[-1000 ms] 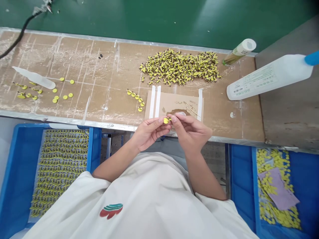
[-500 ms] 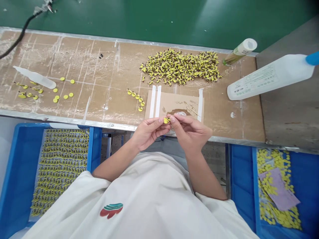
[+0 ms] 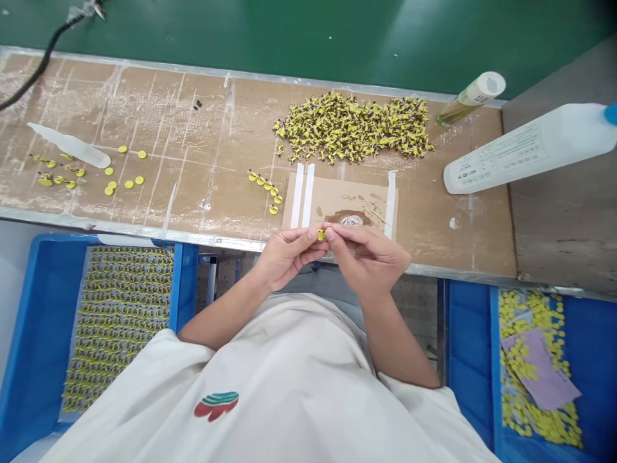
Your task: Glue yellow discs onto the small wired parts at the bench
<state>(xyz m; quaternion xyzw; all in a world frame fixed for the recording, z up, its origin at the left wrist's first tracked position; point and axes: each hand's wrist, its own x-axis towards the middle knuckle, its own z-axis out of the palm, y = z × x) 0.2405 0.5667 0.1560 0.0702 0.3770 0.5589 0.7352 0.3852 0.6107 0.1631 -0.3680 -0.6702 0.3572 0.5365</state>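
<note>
My left hand (image 3: 285, 258) pinches a small yellow disc (image 3: 321, 235) between thumb and fingertips at the front edge of the bench. My right hand (image 3: 370, 258) is closed with its fingertips against the disc, on a small yellow-and-dark figure mostly hidden by the fingers. Just beyond is a cardboard sheet (image 3: 332, 191) with white tape strips, a brown wet stain, a clear blob of film (image 3: 351, 220) and a thin stick (image 3: 380, 217). A short row of figures on yellow discs (image 3: 267, 186) stands left of the sheet.
A heap of small yellow-and-dark figures (image 3: 357, 128) lies behind the sheet. On the right are a large white bottle (image 3: 525, 151) and a tube of sticks (image 3: 470, 99). Leftward lie a dropper bottle (image 3: 72, 148) and loose discs (image 3: 128, 184). Blue crates (image 3: 186, 276) flank me below.
My fingertips have drawn closer together around the disc, and the figure shows less. The view has shifted slightly; the bench items stay in place.
</note>
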